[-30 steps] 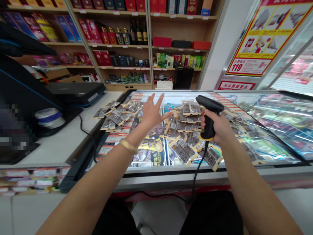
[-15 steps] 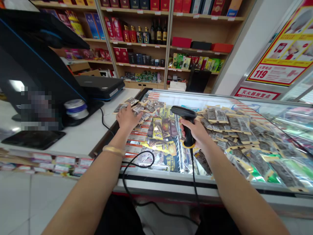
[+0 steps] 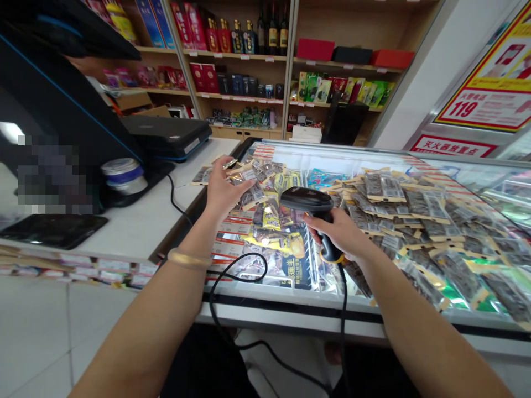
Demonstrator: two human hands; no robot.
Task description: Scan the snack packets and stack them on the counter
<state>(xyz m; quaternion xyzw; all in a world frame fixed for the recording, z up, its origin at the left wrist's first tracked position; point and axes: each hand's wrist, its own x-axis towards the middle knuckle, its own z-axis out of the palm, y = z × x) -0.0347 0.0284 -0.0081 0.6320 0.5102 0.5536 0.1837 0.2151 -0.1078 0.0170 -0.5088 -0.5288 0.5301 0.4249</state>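
My left hand (image 3: 222, 188) is closed round a small clear snack packet (image 3: 248, 187) with a tan card edge, lifted a little above the left pile of like packets (image 3: 265, 168) on the glass freezer lid (image 3: 290, 287). My right hand (image 3: 338, 232) grips a black barcode scanner (image 3: 307, 200) with a yellow ring at its base, its head pointing left toward the held packet. The scanner's black cable (image 3: 232, 282) loops down over the freezer's front edge. A gold bangle (image 3: 188, 258) sits on my left wrist.
A larger spread of the same packets (image 3: 415, 215) covers the freezer lid to the right. On the white counter (image 3: 136, 226) at left stand a black till screen (image 3: 53, 127), a black printer (image 3: 166, 135) and a tape roll (image 3: 122, 174). Shelves of boxes and bottles (image 3: 240, 50) fill the back wall.
My left hand swept from the middle of the lid to the left pile, pressed on it, then closed on one packet and raised it. The scanner followed leftward and tilted toward it.
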